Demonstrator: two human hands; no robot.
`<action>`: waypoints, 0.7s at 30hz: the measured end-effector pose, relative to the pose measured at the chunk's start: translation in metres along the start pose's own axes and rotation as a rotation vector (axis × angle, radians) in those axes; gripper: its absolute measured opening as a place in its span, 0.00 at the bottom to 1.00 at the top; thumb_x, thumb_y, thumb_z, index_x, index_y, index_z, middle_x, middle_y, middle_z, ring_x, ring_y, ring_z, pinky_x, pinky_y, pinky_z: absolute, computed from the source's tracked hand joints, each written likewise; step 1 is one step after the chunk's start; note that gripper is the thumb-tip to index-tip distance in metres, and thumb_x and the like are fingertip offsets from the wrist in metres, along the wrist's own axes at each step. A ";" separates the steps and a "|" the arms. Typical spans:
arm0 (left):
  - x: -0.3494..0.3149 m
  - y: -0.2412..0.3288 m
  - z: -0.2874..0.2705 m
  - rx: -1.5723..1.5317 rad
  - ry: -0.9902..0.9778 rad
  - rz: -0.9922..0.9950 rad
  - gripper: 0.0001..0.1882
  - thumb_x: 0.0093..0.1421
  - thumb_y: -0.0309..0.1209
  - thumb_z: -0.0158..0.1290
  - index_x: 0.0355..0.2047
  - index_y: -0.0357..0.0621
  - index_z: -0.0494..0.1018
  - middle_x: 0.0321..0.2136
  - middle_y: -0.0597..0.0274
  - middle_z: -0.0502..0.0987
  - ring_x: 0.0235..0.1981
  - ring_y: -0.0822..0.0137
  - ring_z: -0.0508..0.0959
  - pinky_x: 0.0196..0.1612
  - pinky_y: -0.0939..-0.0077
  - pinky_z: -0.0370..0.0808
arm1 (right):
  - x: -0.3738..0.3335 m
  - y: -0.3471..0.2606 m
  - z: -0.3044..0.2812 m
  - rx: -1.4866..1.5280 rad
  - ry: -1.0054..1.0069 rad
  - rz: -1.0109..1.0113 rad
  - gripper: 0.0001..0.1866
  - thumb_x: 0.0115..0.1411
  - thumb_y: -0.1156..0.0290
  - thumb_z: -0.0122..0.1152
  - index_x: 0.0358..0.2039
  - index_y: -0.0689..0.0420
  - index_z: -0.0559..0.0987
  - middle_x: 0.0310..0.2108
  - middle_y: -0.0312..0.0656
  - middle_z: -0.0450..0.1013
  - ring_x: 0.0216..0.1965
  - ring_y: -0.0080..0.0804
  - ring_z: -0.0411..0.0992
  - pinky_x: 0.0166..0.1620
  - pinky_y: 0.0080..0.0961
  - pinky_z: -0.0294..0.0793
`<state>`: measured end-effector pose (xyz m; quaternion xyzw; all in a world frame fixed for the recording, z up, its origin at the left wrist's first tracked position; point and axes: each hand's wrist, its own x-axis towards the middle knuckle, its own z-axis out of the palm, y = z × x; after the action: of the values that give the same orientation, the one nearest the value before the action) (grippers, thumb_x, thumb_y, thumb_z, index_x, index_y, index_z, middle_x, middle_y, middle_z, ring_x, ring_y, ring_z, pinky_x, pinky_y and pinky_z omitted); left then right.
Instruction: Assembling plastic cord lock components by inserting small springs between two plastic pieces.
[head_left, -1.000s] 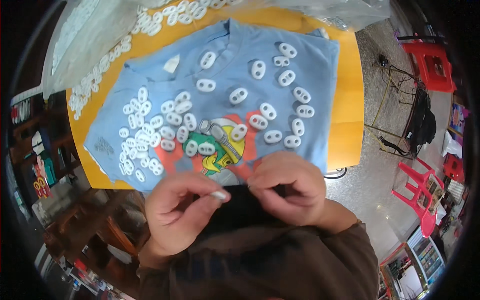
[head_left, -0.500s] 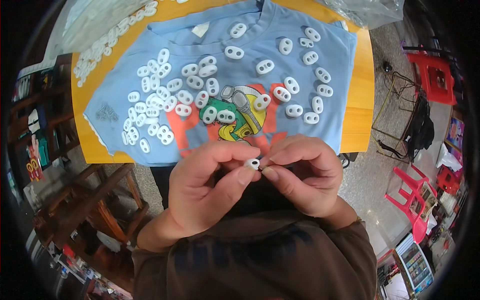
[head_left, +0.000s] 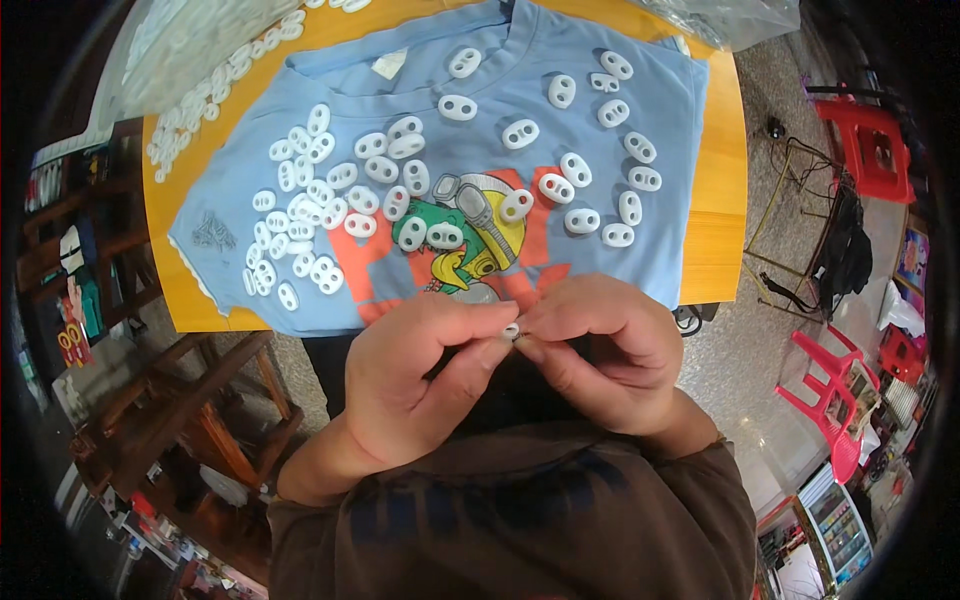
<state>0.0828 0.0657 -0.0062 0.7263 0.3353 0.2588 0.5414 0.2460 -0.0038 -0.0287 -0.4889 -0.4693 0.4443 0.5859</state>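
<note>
Over the front edge of the table, my left hand point(head_left: 420, 365) pinches a small white two-hole cord lock point(head_left: 511, 331) between thumb and forefinger. Against its right side, the thumb and forefinger of my right hand point(head_left: 610, 355) are closed on what looks like a small metal spring, now almost hidden by the fingertips. Beyond my hands a light blue T-shirt point(head_left: 655, 100) with a cartoon print lies flat. Many loose white cord locks point(head_left: 521, 134) are scattered over it, bunched closer together on the left. A small heap of grey springs point(head_left: 213, 232) sits near the shirt's left end.
The shirt covers most of a yellow wooden table point(head_left: 720, 220). More white pieces point(head_left: 185, 118) lie along its far left edge beside a clear plastic bag point(head_left: 210, 40). Another plastic bag point(head_left: 740, 18) is at far right. Red plastic stools point(head_left: 835, 400) and dark wooden furniture point(head_left: 200, 400) stand around.
My fingertips have come closer together around the cord lock, which shows less now. The spring at my right fingertips has moved up against it. The view has shifted slightly.
</note>
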 end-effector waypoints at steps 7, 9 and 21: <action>-0.001 -0.006 -0.003 0.008 -0.040 0.063 0.12 0.49 0.17 0.55 0.36 0.38 0.72 0.24 0.57 0.74 0.22 0.64 0.74 0.26 0.76 0.69 | 0.007 -0.003 -0.003 -0.220 -0.062 -0.092 0.11 0.42 0.83 0.61 0.28 0.57 0.76 0.26 0.38 0.72 0.27 0.36 0.71 0.30 0.27 0.70; -0.004 -0.008 -0.003 0.022 -0.028 0.058 0.14 0.48 0.16 0.55 0.37 0.37 0.72 0.24 0.57 0.74 0.21 0.63 0.74 0.26 0.75 0.70 | 0.007 -0.004 -0.002 -0.186 -0.063 -0.063 0.11 0.42 0.83 0.61 0.28 0.57 0.76 0.26 0.38 0.72 0.27 0.36 0.71 0.30 0.26 0.70; -0.004 -0.011 -0.011 0.039 -0.067 0.169 0.16 0.48 0.14 0.52 0.40 0.34 0.71 0.22 0.56 0.73 0.21 0.62 0.74 0.24 0.73 0.69 | 0.010 -0.008 -0.001 -0.172 -0.111 -0.042 0.11 0.42 0.83 0.61 0.29 0.57 0.76 0.26 0.38 0.73 0.28 0.36 0.72 0.31 0.26 0.69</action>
<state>0.0699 0.0713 -0.0140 0.7706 0.2593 0.2728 0.5143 0.2489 0.0051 -0.0197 -0.5021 -0.5477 0.4164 0.5239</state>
